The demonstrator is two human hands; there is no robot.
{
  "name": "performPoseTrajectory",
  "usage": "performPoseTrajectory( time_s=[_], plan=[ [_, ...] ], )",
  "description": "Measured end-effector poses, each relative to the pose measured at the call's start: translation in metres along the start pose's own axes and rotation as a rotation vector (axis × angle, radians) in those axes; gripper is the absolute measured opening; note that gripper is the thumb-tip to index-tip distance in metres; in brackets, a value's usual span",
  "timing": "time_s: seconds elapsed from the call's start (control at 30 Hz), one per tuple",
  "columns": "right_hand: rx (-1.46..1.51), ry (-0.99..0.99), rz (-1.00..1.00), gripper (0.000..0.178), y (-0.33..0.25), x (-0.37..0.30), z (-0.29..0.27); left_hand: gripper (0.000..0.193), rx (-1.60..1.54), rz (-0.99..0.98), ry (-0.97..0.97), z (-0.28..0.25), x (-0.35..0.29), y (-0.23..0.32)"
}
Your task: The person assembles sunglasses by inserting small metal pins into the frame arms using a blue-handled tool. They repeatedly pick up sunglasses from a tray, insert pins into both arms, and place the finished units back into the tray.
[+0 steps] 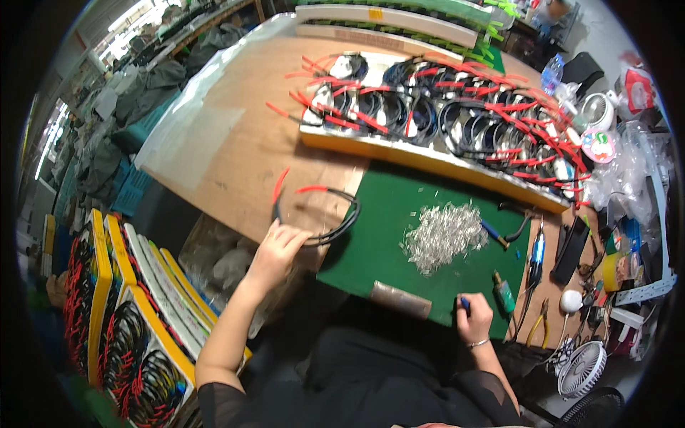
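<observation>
My left hand [278,250] is closed on a coil of black cable [349,220] with red ends, raised over the left edge of a green mat [378,192]. The cable's loop hangs out to the right of my fingers, and its red ends point up and away. At the mat's front edge my right hand [474,317] is curled round a dark blue thing, of which only a bit shows. Between the hands, farther back, a heap of small clear pieces [444,237] lies on the mat. A grey-brown strip [401,298] lies along the front edge.
Behind the mat stands a long yellow-sided box [428,158] full of coiled cables with red ends. A blue-handled hammer [494,234], a green-handled tool [504,292], a blue pen-like tool [536,250] and yellow pliers [539,324] lie rightward. Boxes of cables [139,285] stand at left.
</observation>
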State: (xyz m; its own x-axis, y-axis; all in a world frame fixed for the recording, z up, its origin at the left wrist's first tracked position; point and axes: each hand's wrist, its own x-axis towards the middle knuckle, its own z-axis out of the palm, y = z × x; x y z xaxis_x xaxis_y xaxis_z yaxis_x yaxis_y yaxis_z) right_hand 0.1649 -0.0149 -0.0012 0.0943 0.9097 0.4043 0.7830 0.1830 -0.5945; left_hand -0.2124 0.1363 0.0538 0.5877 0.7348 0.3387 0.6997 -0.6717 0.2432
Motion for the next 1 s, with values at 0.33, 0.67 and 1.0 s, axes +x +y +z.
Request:
performPoseTrajectory(
  time_s=[0.33, 0.67, 1.0],
  plan=[
    [-0.029, 0.034, -0.016, 0.016, 0.002, -0.003, 0.002, 0.031, -0.027, -0.088, 0.101, 0.011, 0.022, 0.014],
    [0.032, -0.035, -0.073, 0.018, 0.003, -0.003, -0.004, 0.019, -0.012, -0.204, 0.247, 0.004, 0.031, 0.025],
    [0.311, -0.125, 0.142, 0.006, -0.002, -0.003, -0.020, 0.015, -0.118, -0.333, 0.714, -0.042, 0.038, 0.045]
  ],
)
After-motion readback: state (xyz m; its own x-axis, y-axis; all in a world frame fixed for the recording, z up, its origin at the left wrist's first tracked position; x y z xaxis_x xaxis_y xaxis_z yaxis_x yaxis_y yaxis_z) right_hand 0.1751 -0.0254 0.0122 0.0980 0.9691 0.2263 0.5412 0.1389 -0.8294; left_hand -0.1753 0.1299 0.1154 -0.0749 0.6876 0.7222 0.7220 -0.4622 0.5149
